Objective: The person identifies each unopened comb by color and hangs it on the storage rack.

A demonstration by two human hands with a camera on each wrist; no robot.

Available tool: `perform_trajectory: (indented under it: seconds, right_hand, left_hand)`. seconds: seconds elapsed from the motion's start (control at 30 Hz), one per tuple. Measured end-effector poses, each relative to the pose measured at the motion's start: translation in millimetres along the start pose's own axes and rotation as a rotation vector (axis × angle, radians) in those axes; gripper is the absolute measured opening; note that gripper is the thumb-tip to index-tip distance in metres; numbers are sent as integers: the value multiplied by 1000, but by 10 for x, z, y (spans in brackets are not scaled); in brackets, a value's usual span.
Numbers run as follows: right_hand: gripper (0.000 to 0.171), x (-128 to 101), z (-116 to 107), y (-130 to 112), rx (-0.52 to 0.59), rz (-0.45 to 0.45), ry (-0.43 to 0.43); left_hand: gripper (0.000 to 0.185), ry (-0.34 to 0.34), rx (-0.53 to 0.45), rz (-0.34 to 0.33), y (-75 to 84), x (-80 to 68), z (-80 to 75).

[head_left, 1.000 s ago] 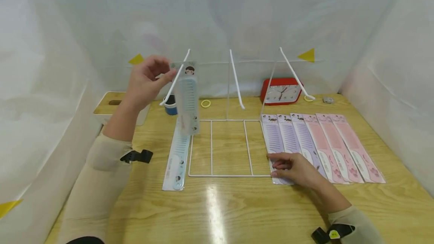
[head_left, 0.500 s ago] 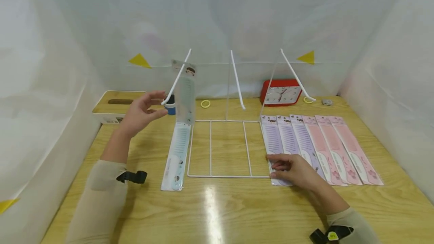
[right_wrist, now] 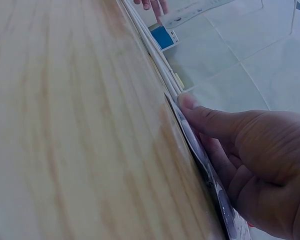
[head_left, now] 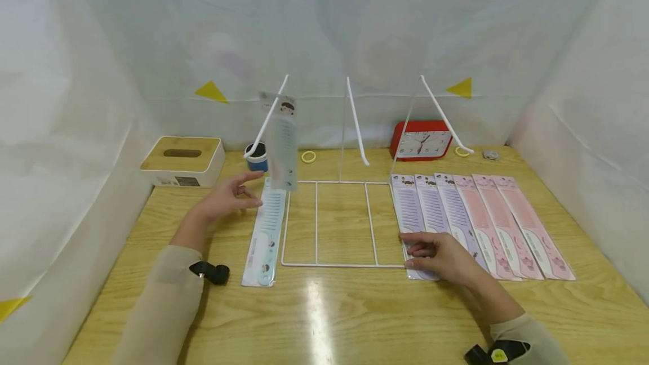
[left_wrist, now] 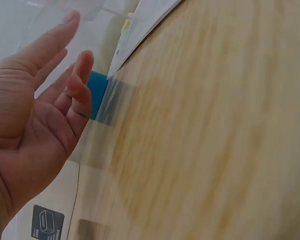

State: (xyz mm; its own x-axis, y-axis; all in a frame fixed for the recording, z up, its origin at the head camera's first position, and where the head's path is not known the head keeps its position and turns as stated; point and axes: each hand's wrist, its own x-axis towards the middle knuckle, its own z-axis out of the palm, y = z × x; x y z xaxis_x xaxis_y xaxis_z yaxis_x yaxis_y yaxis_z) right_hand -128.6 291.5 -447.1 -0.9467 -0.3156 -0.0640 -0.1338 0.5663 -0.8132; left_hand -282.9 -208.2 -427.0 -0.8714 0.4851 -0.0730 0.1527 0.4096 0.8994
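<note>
The left hand (head_left: 228, 200) hovers with fingers spread, holding nothing, just beside the blue comb pack (head_left: 265, 234) lying on the wooden table (head_left: 345, 314); the right hand (head_left: 440, 255) presses flat, fingers together, on the nearest purple comb pack (head_left: 412, 213); white sheeting walls surround the table.

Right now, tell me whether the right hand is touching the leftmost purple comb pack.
Touching. In the head view the right hand lies on the leftmost purple comb pack; the right wrist view shows its fingers on the pack's edge.
</note>
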Motion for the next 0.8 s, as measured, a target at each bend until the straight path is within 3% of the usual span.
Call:
perform_trajectory:
  seconds: [0.3,0.6,0.8]
  right_hand:
    - [55,1,-18,22,5,-1,-9]
    - [55,-5,-20,13,9,21,6]
    - [55,2,-15,23,21,9,-7]
  left_hand:
    - [85,-42,117,0,-87,145,29]
    - [94,-100,196,-23,7,242,30]
    - [86,-95,234,43,-8,192,16]
